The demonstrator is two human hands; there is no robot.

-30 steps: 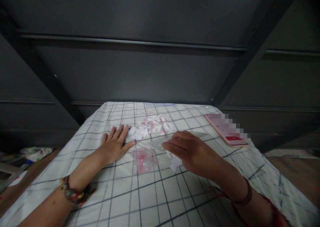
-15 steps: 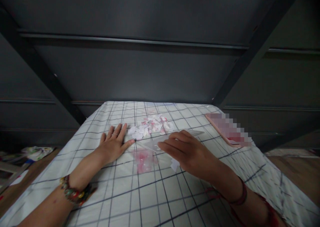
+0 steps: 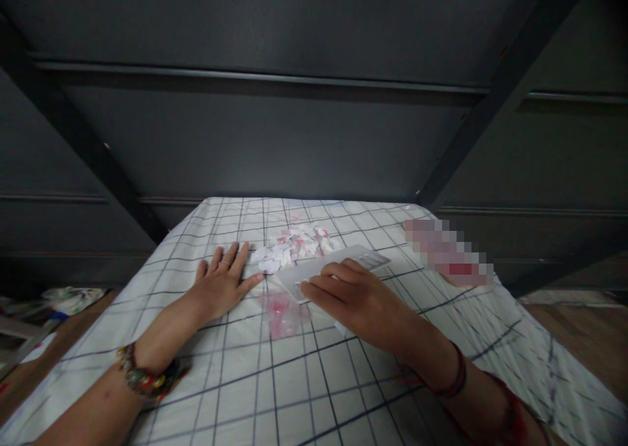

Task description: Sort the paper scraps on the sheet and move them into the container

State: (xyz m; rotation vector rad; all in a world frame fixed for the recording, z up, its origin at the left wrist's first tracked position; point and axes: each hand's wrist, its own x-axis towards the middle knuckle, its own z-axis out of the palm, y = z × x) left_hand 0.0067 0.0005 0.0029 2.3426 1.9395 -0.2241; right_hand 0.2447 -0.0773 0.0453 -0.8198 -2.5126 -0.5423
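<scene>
My left hand [image 3: 220,286] lies flat with fingers spread on the checked cloth, left of a heap of white and pink paper scraps [image 3: 294,246]. In my right hand [image 3: 356,299] is a flat, pale grey strip with slot-like marks [image 3: 360,254]; its exact kind is unclear. My fingers grip its near edge, and its far edge lies in front of the heap. Between my hands rests a small clear plastic bag with pink on it [image 3: 282,314]. Partly covered by my right hand is a white scrap [image 3: 341,329].
A white cloth with dark grid lines [image 3: 235,394] covers the table. At the right lies a flat pinkish object [image 3: 426,256], mostly pixelated. A dark panelled wall [image 3: 275,138] rises behind the table. Crumpled items [image 3: 73,300] sit low at the far left.
My right hand has shifted slightly left, and the strip has turned so that more of its flat face shows. My left hand has stayed in place.
</scene>
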